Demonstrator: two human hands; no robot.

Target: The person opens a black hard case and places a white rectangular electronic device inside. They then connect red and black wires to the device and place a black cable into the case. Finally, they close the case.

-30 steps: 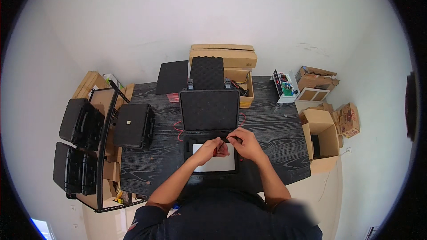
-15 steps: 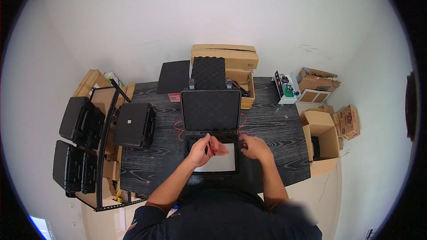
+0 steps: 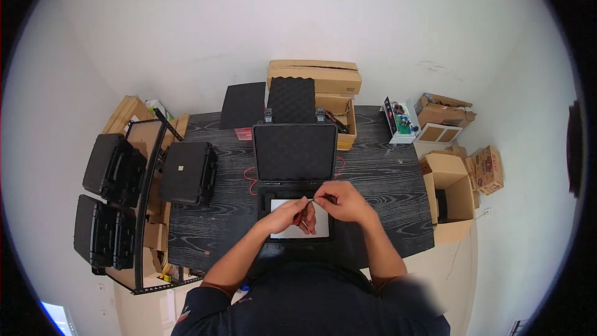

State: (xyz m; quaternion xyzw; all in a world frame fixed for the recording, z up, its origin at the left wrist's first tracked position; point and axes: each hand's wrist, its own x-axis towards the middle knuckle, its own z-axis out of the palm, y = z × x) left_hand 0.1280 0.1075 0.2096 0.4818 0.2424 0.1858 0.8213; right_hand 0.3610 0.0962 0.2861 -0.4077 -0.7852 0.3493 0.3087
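**Handling a thin wire over the open case**

Head view: both hands meet above the lower half of an open black case (image 3: 295, 180) that lies on the dark wood-grain bench (image 3: 385, 174). The left hand (image 3: 287, 216) and the right hand (image 3: 342, 202) are pinched on a thin wire (image 3: 309, 205) that runs between them, just over a white sheet (image 3: 320, 227) lying in the case's base. The left fingers (image 3: 301, 214) are closed on the wire's lower, reddish stretch; the right hand's fingertips grip its upper end near the base's rear edge. How firmly each pinch holds is too small to tell.

To do this well, I would judge that the hands should stay low and close together over the base, so the wire stays taut and cannot snag on the foam-lined lid standing upright behind. A red cable (image 3: 250, 180) loops on the bench to the left of the case; keeping it apart from the wire in hand avoids a tangle. A closed black case (image 3: 186, 173) lies well to the left, out of the way.
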